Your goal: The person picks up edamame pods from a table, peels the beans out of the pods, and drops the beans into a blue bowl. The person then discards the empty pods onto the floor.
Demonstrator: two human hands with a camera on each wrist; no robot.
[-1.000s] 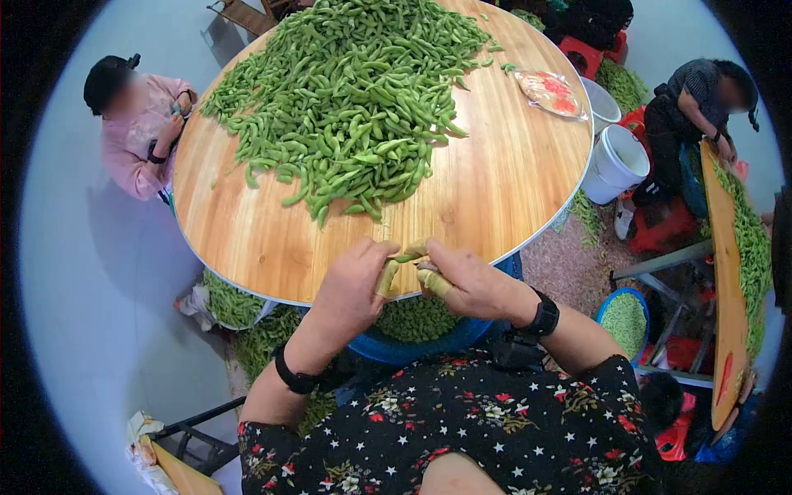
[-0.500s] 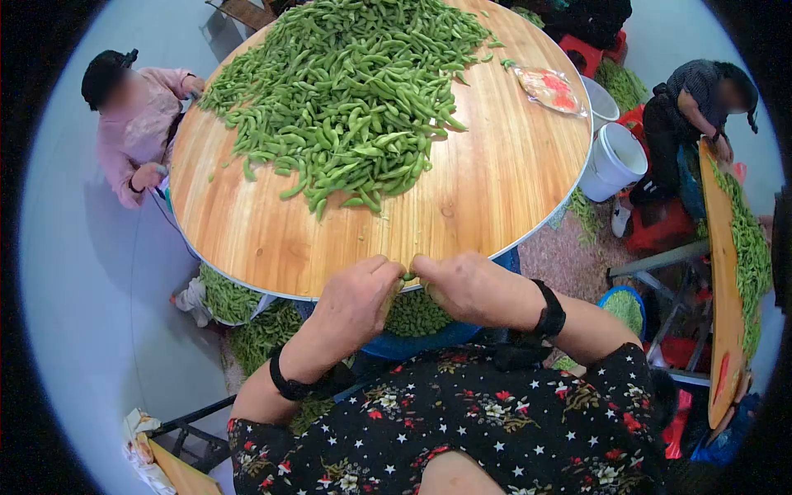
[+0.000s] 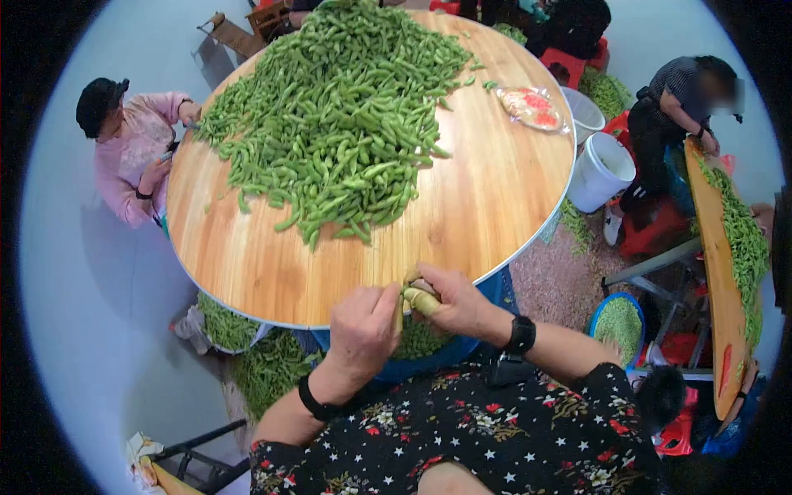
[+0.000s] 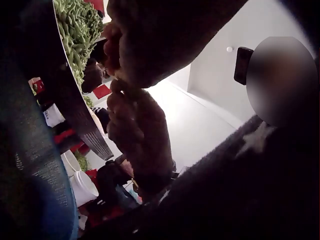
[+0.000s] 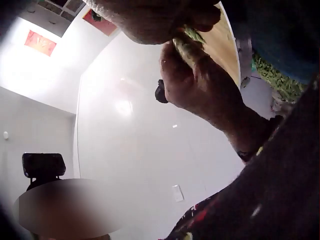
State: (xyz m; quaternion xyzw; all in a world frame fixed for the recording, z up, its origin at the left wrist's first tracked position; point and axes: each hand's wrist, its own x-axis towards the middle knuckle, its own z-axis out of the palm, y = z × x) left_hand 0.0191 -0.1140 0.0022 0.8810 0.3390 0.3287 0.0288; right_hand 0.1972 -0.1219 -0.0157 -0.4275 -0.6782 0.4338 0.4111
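Note:
My left hand [image 3: 363,326] and right hand [image 3: 458,305] meet over the near edge of the round wooden table [image 3: 272,276]. Between their fingertips they pinch a green bean pod [image 5: 194,35], mostly hidden by the fingers in the head view. A yellowish-green cover [image 3: 423,302] wraps my right thumb. Beneath the hands, a blue tub [image 3: 487,301] holds shelled green beans [image 3: 421,340]. A large heap of green bean pods [image 3: 346,124] spreads across the table's far and middle part.
A clear packet [image 3: 532,109] lies at the table's right side. White buckets [image 3: 601,172] stand beyond that edge. One person [image 3: 136,153] sits at the left; another [image 3: 676,107] works at a pod-covered board [image 3: 716,280] on the right. Pods [image 3: 268,371] pile below left.
My hands have come closer together around the pod, and the right thumb cover shows again after being hidden. The head view has shifted slightly. The person at left has reached one hand to the table edge.

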